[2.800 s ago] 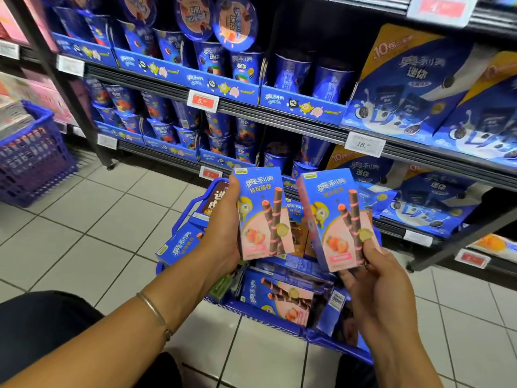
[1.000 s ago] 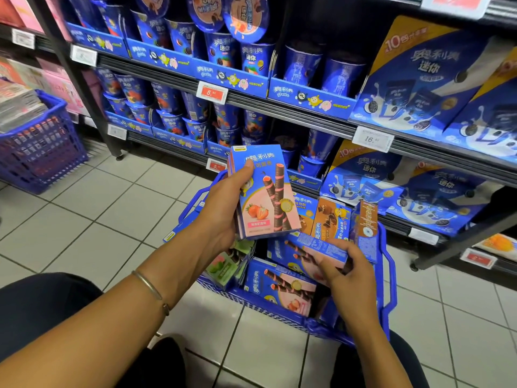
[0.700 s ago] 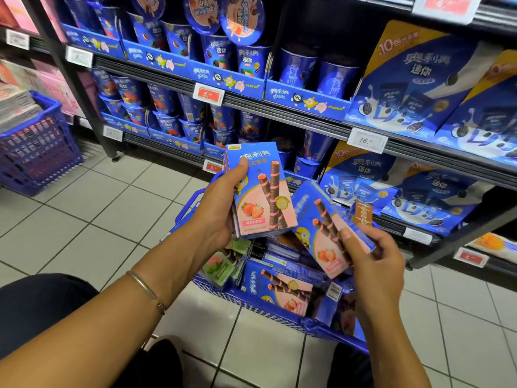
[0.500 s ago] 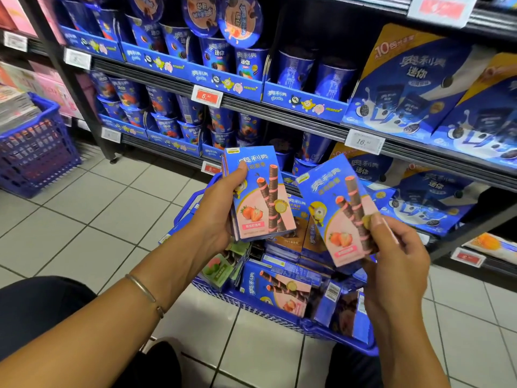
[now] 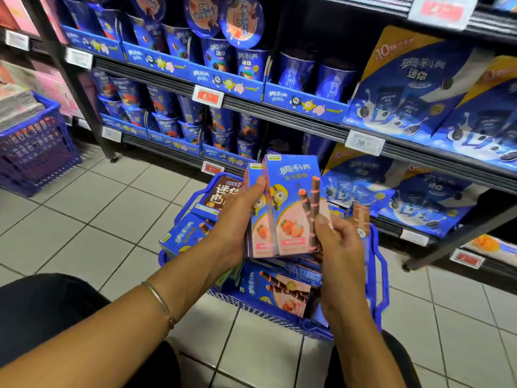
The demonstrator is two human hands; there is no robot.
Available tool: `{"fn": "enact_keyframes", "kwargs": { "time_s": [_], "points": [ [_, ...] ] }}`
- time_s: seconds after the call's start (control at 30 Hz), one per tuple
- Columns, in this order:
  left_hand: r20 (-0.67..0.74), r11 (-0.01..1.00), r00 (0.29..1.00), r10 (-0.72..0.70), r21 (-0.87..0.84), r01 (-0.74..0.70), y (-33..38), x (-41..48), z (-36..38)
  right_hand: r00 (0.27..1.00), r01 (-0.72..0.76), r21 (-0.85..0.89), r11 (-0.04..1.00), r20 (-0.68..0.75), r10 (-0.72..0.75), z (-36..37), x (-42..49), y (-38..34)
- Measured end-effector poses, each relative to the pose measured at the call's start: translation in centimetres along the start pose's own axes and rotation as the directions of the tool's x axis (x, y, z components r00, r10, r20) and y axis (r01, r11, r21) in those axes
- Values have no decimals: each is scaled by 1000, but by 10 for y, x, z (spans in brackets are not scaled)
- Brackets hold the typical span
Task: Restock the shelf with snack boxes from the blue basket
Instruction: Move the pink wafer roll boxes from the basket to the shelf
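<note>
a small stack of snack boxes (image 5: 291,208), blue above and strawberry-pink below, is held upright between the two hands, directly above the blue basket (image 5: 377,278). the faces are turned toward the camera and the long edges are lined up, most likely so that the boxes can be carried to the shelf as one squared bundle rather than one at a time. at least two boxes can be counted; whether a third sits behind cannot be told.

the left hand (image 5: 237,222) is wrapped around the left side of the stack, with the thumb laid across the front of the outer box and the fingers hidden behind. the right hand (image 5: 338,245) is closed on the lower right corner, the thumb pressed against the front face, so the stack is clamped from both sides and kept from fanning apart.

just below the hands, more boxes of the same kind are seen lying flat and tilted inside the basket, which rests on the tiled floor (image 5: 84,219) within easy reach. a thin bracelet (image 5: 159,301) is worn on the left wrist.

beyond the hands, the shelf (image 5: 307,119) is filled with blue cups and large blue packs. to the far left of the hands a second basket (image 5: 36,152) stands on the floor. no box is yet placed from this handful.
</note>
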State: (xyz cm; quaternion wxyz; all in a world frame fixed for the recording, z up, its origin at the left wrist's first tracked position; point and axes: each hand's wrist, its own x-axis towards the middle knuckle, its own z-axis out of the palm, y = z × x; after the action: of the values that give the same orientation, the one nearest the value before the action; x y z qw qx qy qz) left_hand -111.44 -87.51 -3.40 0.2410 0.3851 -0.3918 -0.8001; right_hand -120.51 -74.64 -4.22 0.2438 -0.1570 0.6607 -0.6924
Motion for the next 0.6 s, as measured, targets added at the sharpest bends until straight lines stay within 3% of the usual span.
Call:
{"fn": "enact_keyframes", "kwargs": {
  "time_s": [0.27, 0.6],
  "points": [
    [22, 1000, 1000, -20, 24, 19, -4, -1, 5, 990, -23, -50, 998, 140, 30, 6, -4, 6],
    [98, 980, 987, 126, 139, -139, -10, -3, 2, 971, 108, -153, 982, 226, -71, 5, -4, 6]
  ]
}}
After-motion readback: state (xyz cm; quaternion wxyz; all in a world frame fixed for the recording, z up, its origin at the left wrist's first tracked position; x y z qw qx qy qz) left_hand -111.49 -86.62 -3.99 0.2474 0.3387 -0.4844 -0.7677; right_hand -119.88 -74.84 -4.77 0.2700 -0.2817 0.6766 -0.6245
